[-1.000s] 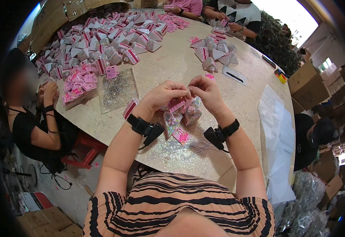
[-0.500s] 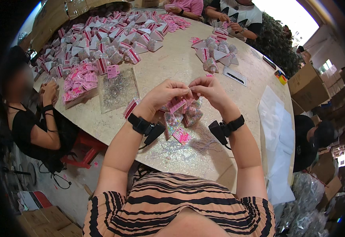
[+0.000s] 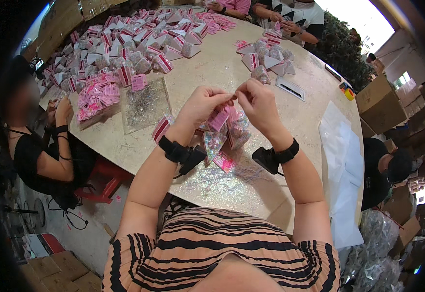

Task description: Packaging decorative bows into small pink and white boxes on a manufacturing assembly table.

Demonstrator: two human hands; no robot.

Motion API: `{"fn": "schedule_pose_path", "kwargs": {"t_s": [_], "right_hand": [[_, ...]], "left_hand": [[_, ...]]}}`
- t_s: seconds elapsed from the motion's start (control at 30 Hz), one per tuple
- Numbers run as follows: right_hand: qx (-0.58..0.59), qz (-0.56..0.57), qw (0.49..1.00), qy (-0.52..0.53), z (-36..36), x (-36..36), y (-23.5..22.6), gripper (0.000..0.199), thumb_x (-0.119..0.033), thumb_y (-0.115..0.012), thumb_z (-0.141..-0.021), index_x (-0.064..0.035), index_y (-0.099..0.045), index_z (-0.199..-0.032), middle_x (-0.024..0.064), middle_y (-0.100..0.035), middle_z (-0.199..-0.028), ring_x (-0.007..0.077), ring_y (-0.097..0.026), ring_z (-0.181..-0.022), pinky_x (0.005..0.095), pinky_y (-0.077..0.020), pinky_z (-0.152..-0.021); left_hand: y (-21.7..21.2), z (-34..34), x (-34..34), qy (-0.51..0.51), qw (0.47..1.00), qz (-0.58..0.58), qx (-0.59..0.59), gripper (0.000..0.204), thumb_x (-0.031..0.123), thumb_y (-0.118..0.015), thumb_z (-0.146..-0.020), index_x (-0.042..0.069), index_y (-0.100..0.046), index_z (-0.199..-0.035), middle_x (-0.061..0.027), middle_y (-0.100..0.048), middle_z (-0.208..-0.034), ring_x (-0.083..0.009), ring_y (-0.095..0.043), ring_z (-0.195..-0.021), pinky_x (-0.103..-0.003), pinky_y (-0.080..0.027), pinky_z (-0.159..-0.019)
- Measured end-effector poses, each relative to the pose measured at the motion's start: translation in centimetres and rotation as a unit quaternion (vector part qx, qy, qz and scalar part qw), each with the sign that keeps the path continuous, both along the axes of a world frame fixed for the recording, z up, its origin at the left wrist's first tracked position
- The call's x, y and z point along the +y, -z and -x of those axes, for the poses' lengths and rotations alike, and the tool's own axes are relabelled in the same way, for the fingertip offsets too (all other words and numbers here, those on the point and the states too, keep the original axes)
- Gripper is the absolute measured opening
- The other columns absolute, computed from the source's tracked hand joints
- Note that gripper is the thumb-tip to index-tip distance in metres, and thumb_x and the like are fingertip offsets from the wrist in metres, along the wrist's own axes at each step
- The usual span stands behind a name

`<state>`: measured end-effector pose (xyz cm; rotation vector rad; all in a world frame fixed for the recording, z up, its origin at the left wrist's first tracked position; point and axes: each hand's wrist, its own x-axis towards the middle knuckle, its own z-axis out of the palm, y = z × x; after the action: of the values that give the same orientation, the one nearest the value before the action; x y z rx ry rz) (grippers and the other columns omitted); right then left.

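Bright daylight, dark fisheye-warped rim

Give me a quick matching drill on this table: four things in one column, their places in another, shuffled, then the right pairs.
Things
1. clear plastic bag of thin metal pieces
2. flat white plastic sheet
3. small pink-tagged clear packets
4. big spread of pink and white pyramid packets

Places
A. far left part of the round beige table
B. just below the left hand and right hand
C. draped over the table's right edge
D. on the table, left of the left hand

Pairs: 1-D, 2-C, 3-B, 4-A
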<state>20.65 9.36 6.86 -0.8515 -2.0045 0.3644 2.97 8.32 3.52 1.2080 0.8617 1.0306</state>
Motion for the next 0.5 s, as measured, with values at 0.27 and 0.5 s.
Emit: {"fn": "schedule_pose_path", "kwargs": {"t_s": [0.27, 0.5], "right_hand": [[0.238, 0.38, 0.875, -0.181, -0.2, 3.4, -2.1, 0.014, -0.014, -0.055, -0.09, -0.0002, -0.057, -0.087, 0.0085, -0.064, -0.084, 0.0147, -0.062, -0.066, 0.0256, -0.049, -0.057], [0.209, 0.244, 0.942, -0.098, -5.7, 4.6, -19.3, 0.015, -0.008, -0.045, -0.09, -0.0024, -0.055, -0.081, 0.0058, -0.058, -0.07, 0.016, -0.059, -0.06, 0.0304, -0.0515, -0.051]], "left_hand": [[-1.8, 0.7, -1.5, -0.113, 0.971, 0.037, -0.206, 0.023, 0.01, -0.056, -0.088, -0.006, -0.054, -0.104, -0.0168, -0.065, -0.101, -0.0223, -0.065, -0.092, -0.031, -0.049, -0.081], [-4.6, 4.0, -4.8, -0.229, 0.941, -0.097, -0.229, 0.026, 0.007, -0.056, -0.087, -0.005, -0.048, -0.109, -0.0181, -0.06, -0.099, -0.0263, -0.062, -0.091, -0.036, -0.049, -0.086]]}}
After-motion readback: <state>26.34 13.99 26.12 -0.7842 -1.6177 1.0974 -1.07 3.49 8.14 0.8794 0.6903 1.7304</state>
